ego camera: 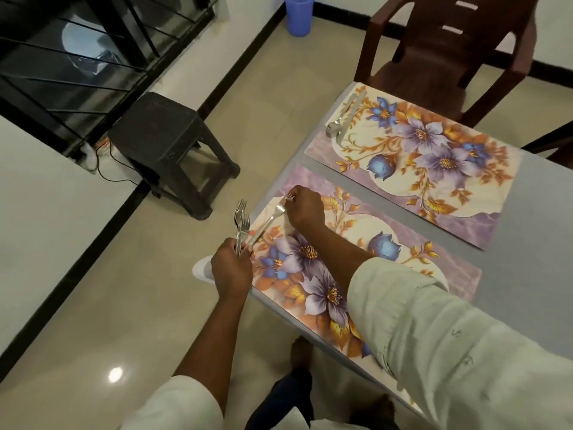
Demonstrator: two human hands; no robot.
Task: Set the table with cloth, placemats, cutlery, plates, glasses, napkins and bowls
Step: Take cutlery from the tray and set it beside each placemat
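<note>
Our right hand (305, 209) pinched one fork (269, 221) by its tines, lowering it onto the left end of the near placemat (403, 252). Our left hand (231, 265) gripped a bunch of spare forks (241, 226), three as far as we could tell. We'd say lay it parallel to the mat's edge. Count: two placemats, and the far placemat (449, 169) had its cutlery (342, 117) already.

Fork (269, 219) tines hidden under right hand (305, 210); near placemat (387, 243) partly covered by sleeve (449, 336).
</note>
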